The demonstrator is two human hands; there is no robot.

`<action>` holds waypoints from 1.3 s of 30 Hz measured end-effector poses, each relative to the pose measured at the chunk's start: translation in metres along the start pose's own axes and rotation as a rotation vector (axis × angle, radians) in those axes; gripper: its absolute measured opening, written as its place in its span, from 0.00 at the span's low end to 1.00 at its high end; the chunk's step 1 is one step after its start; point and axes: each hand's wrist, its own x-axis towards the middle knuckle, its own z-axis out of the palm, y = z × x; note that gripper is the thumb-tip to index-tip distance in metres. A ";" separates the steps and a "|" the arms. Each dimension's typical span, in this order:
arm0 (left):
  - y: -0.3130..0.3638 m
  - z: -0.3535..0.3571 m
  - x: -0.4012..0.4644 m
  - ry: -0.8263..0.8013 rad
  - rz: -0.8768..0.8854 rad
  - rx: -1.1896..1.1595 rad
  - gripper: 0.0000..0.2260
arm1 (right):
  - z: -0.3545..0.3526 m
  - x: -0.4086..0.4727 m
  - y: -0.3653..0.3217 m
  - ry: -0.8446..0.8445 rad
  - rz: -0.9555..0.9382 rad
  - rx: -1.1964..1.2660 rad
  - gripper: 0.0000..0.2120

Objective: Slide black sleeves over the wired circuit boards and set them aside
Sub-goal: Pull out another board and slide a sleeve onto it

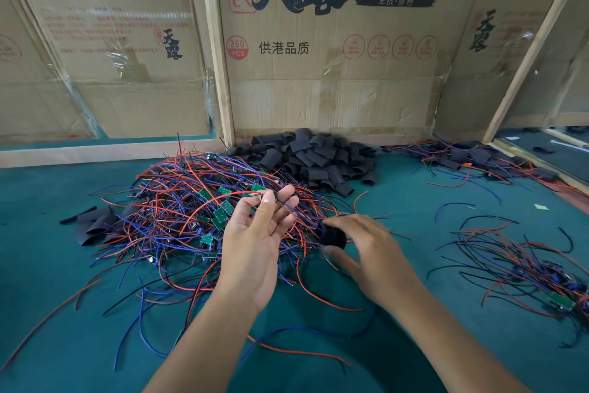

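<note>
My left hand [258, 242] is raised palm-up over the middle of the table and pinches red and blue wires [287, 206] at its fingertips. The wires run right into a black sleeve [333, 236] that my right hand [366, 249] grips between thumb and fingers. Whether a board sits inside the sleeve is hidden. A big tangle of wired green circuit boards [191, 204] lies behind my left hand. A heap of loose black sleeves [312, 156] sits at the back by the cardboard wall.
Sleeved boards with wires [471, 160] lie at the back right. Another bundle of wired boards [526, 268] lies at the right. A few flat sleeves [95, 223] lie left of the tangle. Cardboard walls [318, 58] close the back of the green table [63, 313].
</note>
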 end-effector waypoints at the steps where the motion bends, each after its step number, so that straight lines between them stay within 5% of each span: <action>1: 0.000 0.000 0.000 -0.002 -0.001 -0.013 0.05 | 0.001 0.000 -0.001 0.000 0.009 0.030 0.18; 8: -0.004 -0.001 0.002 0.027 0.036 -0.040 0.08 | 0.000 -0.001 -0.004 0.087 0.012 0.121 0.17; 15: -0.011 -0.007 0.003 0.130 0.100 0.269 0.09 | -0.005 0.000 -0.007 0.102 0.071 0.145 0.16; 39: -0.009 -0.003 -0.006 -0.138 -0.152 0.257 0.05 | -0.008 0.001 -0.010 0.149 -0.086 0.218 0.16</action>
